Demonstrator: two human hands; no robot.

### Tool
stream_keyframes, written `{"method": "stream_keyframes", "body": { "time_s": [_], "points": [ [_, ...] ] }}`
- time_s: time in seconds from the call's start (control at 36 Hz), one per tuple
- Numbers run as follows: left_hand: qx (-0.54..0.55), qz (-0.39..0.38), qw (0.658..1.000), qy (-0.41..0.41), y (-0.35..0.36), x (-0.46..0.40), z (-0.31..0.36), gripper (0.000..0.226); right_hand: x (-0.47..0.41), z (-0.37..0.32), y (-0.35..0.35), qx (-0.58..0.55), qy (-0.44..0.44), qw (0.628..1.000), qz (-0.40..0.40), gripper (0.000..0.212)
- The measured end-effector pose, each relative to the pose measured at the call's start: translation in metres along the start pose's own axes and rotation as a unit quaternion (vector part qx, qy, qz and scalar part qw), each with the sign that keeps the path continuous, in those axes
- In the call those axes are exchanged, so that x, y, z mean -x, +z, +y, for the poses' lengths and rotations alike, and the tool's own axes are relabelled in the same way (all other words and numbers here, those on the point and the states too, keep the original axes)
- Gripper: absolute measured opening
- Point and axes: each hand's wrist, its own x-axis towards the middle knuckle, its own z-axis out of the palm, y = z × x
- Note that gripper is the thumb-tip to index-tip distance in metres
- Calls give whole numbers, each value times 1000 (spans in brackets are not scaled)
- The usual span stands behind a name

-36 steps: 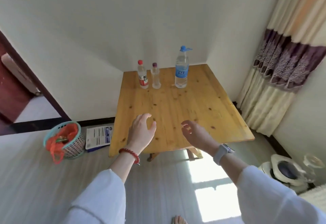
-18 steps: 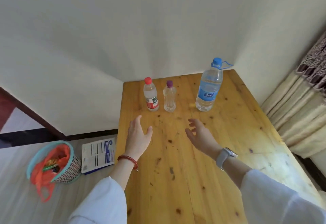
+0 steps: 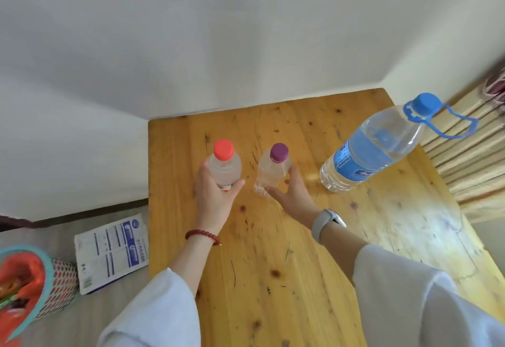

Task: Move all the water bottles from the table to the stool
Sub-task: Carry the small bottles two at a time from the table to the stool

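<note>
The red-capped bottle (image 3: 224, 165) is gripped by the left hand (image 3: 216, 196); the purple-capped bottle (image 3: 273, 172) is enclosed by the right hand (image 3: 292, 193). A large blue-capped bottle (image 3: 374, 144) is stood near the wooden table (image 3: 273, 278)'s right edge.

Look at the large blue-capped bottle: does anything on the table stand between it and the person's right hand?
Nothing visible does. The right hand is at the purple-capped bottle, and only bare table lies between it and the blue-capped bottle.
</note>
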Motion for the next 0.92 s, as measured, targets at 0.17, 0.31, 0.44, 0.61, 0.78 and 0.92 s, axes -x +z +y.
{"method": "stream_keyframes", "body": {
  "time_s": [0.17,0.31,0.44,0.61,0.78,0.92],
  "points": [
    [15,6,999,30,0,-10,-11,73,-6,5,8,-35,-7,999,31,36],
    [2,-18,999,35,-10,10,-1,69,19,9,6,-55,-3,996,72,49],
    [46,-74,995,-50,-10,69,13,79,86,27,-6,-62,31,993,99,51],
    [84,-147,982,-84,12,157,34,57,191,67,-35,-15,80,988,129,49],
    [45,-257,964,-42,61,251,64,49,309,110,-75,7,138,965,222,39],
    [4,-372,928,11,116,350,103,48,428,155,-114,-6,200,928,315,42]
  ]
}}
